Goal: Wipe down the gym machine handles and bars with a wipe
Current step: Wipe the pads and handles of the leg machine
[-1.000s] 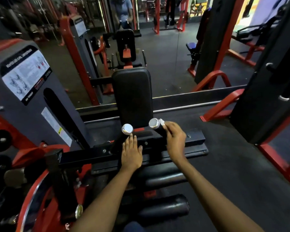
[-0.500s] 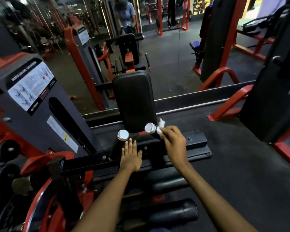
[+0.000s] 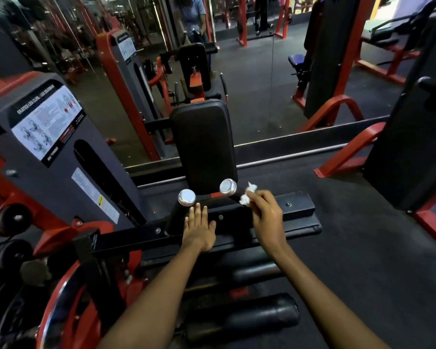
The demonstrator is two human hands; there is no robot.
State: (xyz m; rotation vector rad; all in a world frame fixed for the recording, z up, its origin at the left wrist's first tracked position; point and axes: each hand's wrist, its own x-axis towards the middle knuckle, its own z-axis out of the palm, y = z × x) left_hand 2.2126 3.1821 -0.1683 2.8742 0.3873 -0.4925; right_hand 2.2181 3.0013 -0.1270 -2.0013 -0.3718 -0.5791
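Left handle (image 3: 184, 205): chrome-capped, no wipe on it; judged pending. Left hand (image 3: 198, 229): flat on the black bar (image 3: 237, 220), fingers straight, holding nothing. Right handle (image 3: 230, 191): in progress. Right hand (image 3: 266, 217): fingers pinch the wipe (image 3: 247, 196) against it. Rollers (image 3: 242, 316) below: apparently untouched.

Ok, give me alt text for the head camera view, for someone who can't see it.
A right hand pinches a white wipe against a chrome-capped handle on a leg machine, while the left hand rests flat beside the other handle.
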